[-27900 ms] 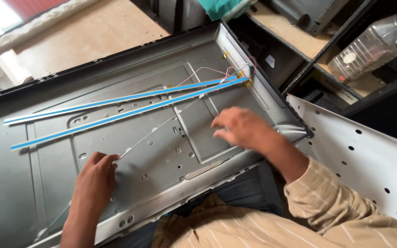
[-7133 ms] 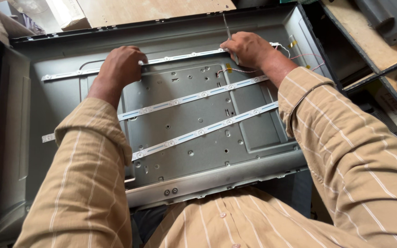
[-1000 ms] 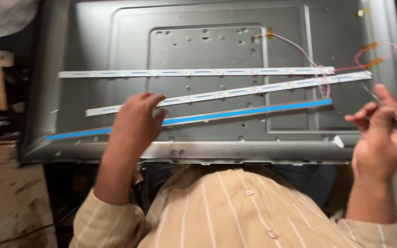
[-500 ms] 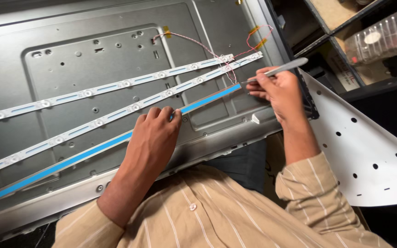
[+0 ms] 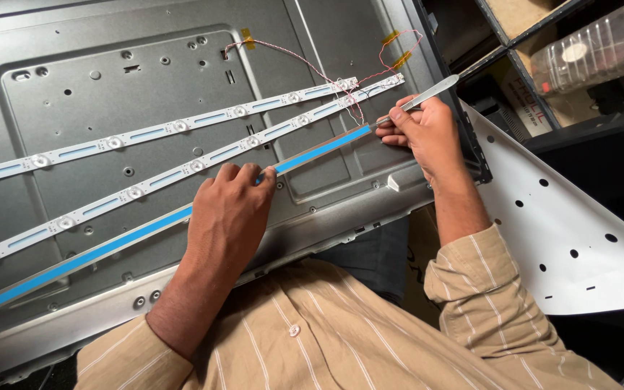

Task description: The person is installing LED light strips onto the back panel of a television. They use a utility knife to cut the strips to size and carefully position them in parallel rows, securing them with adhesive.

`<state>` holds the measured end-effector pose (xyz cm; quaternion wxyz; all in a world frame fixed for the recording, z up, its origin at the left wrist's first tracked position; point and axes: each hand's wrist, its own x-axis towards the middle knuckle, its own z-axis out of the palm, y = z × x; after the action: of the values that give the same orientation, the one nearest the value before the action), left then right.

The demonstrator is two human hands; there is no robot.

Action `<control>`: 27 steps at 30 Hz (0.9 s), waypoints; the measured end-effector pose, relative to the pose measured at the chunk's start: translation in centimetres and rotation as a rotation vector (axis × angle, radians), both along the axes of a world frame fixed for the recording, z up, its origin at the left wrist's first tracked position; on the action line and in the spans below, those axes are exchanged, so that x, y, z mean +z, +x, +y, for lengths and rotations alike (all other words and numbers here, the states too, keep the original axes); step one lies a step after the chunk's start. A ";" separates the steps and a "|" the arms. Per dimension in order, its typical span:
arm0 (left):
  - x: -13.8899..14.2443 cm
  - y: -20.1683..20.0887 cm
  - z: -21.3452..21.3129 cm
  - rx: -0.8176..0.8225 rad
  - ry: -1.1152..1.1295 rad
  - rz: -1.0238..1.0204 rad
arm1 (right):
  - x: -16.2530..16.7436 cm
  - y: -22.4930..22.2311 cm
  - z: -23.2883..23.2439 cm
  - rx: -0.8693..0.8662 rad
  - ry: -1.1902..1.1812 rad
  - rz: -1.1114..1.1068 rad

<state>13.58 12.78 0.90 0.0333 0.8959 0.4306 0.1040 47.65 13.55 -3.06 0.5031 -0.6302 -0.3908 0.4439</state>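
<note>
Just blue strip (image 5: 146,231) under both hands

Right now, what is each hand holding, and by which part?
The right hand pinches silver metal tweezers near their middle, tips at the end of the blue-taped strip. The left hand holds nothing; its fingertips press on that strip.

The left hand (image 5: 229,213) covers part of the blue strip (image 5: 110,249), whose far end runs past the picture's left edge. The tweezers' (image 5: 427,94) tip at the strip's other end is too small to tell.
</note>
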 end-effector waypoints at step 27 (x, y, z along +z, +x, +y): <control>-1.2 -0.5 0.3 0.009 -0.017 0.101 | 0.0 1.1 2.0 0.136 -0.233 -0.029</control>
<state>13.05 13.11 -0.33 0.0188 0.8978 0.4365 0.0551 48.72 15.60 -3.10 0.3896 -0.6628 -0.3856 0.5101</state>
